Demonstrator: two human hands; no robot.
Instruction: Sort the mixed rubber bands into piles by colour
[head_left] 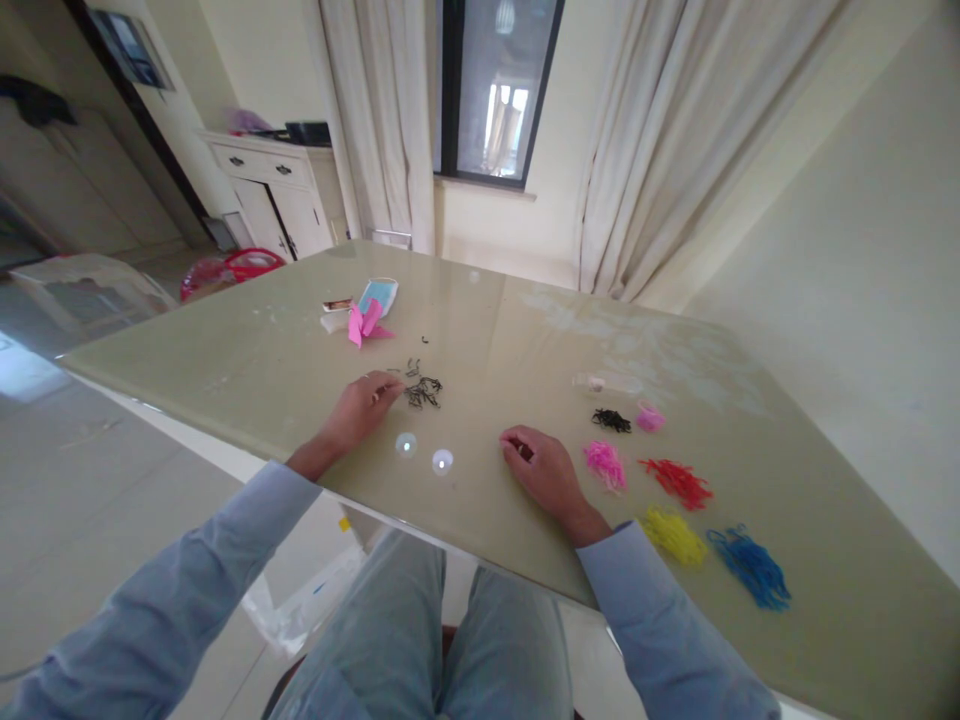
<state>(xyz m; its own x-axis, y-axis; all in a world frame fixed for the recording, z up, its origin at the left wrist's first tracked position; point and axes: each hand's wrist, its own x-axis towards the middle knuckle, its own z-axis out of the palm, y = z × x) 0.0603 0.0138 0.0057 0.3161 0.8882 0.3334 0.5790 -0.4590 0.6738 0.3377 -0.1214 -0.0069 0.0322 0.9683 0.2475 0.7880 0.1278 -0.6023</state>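
Observation:
My left hand (pixel 369 405) is at the left edge of a loose pile of small black pieces (pixel 424 390), its fingers pinched together at the pile; what they hold is too small to name. My right hand (pixel 541 468) rests on the table (pixel 480 330) with its fingers curled in; anything inside is hidden. To its right lie separate heaps of strands: black (pixel 611 420), pink (pixel 605 466), red (pixel 679 483), yellow (pixel 673 535) and blue (pixel 750 567).
A clear container (pixel 606 385) and a small pink bundle (pixel 650 416) lie beyond the heaps. Pink paper (pixel 366 323), a light blue packet (pixel 378 296) and a small brown-and-white wrapper (pixel 337 305) sit at the back left. The table's front edge runs beneath my forearms.

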